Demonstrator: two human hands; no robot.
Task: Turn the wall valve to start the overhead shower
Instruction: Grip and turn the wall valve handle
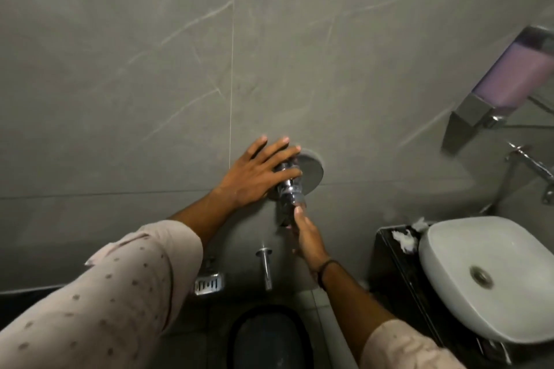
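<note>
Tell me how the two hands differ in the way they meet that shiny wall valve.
The left hand comes from the side with fingers spread wide, lying over the upper part of the valve near its round wall plate; the right hand reaches up from below, fingers together, touching the lower end. The left hand's back faces the camera flat, the right is seen narrow. Only the right wrist wears a dark band. Both touch the valve and have light dotted sleeves.

Bare grey wall (150, 69) is lying open above and to the left of the valve (292, 189), giving free passage there. Both hands are crowding the valve itself: the left hand (257, 174) from the left, the right hand (308, 237) from below. A chrome spout (265, 268) is jutting out underneath, and the basin (491, 278), soap dispenser (509, 78) and tap (533, 165) are hemming in the right side.
</note>
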